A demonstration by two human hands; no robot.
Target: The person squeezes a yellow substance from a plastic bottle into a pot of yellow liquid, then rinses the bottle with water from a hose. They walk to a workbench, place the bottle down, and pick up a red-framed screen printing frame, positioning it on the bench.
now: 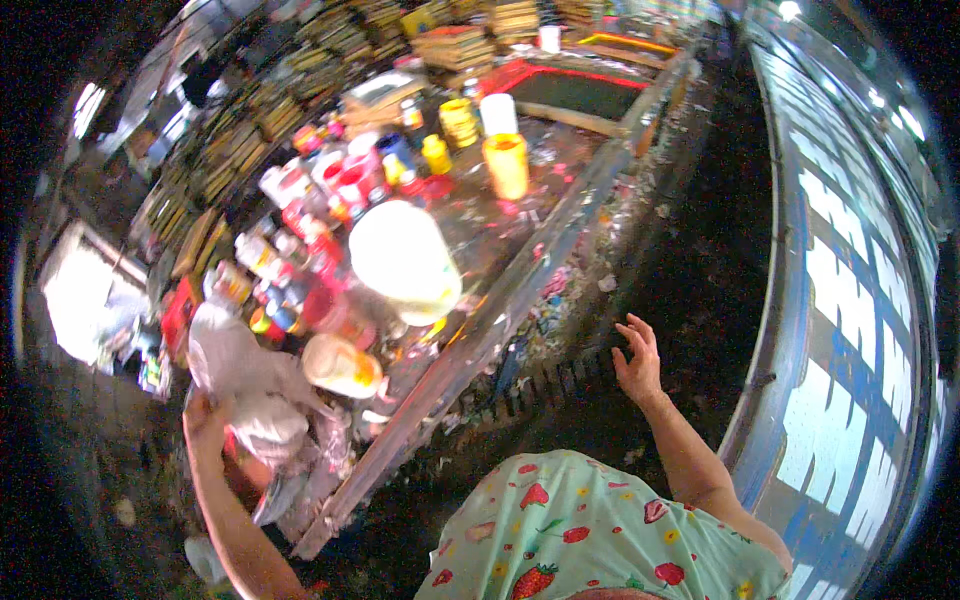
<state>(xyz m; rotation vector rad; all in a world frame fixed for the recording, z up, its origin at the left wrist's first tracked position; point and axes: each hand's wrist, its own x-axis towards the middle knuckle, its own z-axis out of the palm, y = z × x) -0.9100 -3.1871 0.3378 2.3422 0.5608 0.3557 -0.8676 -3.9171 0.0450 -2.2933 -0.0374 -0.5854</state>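
Note:
At the lower left, my left hand is closed at the edge of a crumpled whitish cloth on the table corner. Folds and blur hide most of its fingers. Beside the cloth, a pale jar with an orange label lies tilted. A large white container stands farther in, brightly overexposed. My right hand hangs over the dark floor right of the table, fingers apart and holding nothing.
The paint-stained table runs diagonally. On it are several paint bottles, a yellow-orange container and a red-edged screen frame. Stacked wooden frames fill the back. A long bench with white printed panels stands right.

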